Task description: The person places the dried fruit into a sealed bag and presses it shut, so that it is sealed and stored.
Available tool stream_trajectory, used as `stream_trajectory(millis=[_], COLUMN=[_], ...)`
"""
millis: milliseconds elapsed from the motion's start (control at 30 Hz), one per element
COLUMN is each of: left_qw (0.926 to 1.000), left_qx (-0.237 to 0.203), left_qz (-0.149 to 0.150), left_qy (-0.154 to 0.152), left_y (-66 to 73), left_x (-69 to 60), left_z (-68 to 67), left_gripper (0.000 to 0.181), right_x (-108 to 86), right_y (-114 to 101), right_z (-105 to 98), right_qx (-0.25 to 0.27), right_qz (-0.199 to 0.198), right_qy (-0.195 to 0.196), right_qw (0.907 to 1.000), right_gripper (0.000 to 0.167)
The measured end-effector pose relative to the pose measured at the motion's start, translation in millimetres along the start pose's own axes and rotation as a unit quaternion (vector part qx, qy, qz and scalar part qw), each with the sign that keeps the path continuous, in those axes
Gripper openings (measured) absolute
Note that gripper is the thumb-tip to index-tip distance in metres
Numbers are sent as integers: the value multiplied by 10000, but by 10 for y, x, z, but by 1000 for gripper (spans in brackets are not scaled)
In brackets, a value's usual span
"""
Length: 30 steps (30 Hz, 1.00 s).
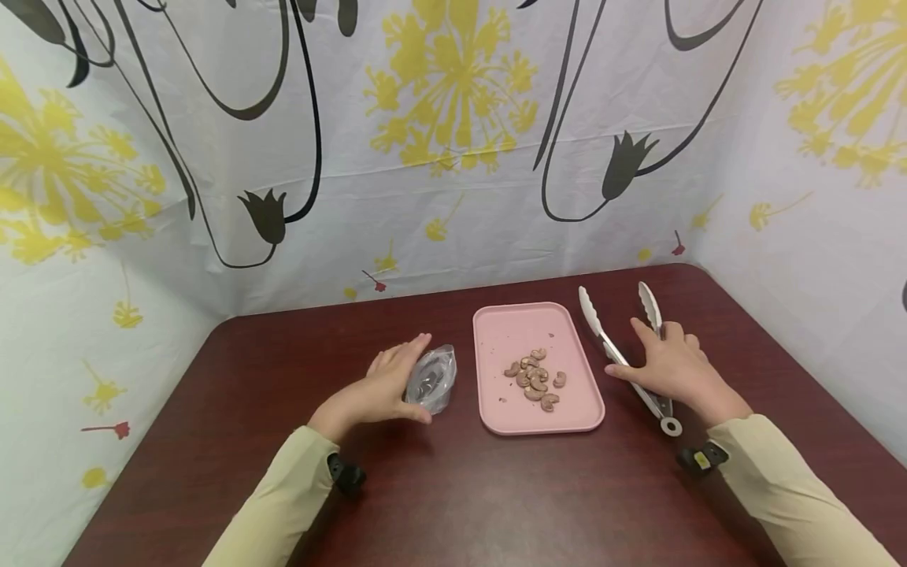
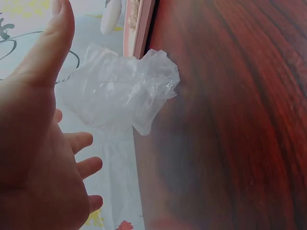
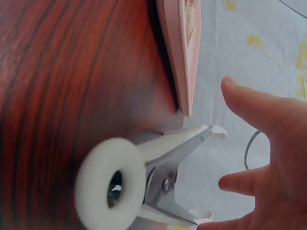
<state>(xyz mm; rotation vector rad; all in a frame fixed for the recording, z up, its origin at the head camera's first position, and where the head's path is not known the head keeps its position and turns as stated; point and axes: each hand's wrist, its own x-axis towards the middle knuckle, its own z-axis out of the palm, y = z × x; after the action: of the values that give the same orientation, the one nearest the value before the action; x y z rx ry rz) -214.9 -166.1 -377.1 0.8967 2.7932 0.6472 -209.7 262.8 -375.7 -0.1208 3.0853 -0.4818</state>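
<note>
Beside a crumpled clear plastic bag is my left hand, its fingers straight and the thumb spread. In the left wrist view the bag stands past the open palm; whether they touch, I cannot tell. My right hand hovers over a pair of tongs with thumb and fingers spread apart. The tongs lie spread, white scalloped tips pointing away and a ring at the near end. Between the hands, a pink tray carries a small heap of cashews.
All of this lies on a dark red wooden table. A white cloth with yellow flowers and grey tulips hangs behind the table and along both sides. Small crumbs dot the tray's surface.
</note>
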Motion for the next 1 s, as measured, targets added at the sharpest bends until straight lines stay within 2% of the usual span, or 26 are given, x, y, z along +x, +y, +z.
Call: stream_trajectory(millis=[267,400,667,833,1000], left_qw=[9995,9993,9991,9996,10000], left_qx=[-55,-48,-271,-93,34], left_qz=[308,360,274,236,37], left_qy=[-21,-43,-148,-78,85], left_y=[1,14,57,85,114], left_x=[50,76,107,135,145], left_z=[46,67,100,139,193], left_gripper=[118,117,112,110,111], right_x=[-18,-2,40,64,73], right_y=[43,58,98,114,140], right_z=[0,5,11,17,17], right_qx=[-78,-85,-105,-125,-52], right_qz=[258,368,331,268,319], right_qy=[-125,-129,-273,-339,-464], right_qw=[9996,9992,9990,9990,9984], right_gripper=[116,119,117,116,114])
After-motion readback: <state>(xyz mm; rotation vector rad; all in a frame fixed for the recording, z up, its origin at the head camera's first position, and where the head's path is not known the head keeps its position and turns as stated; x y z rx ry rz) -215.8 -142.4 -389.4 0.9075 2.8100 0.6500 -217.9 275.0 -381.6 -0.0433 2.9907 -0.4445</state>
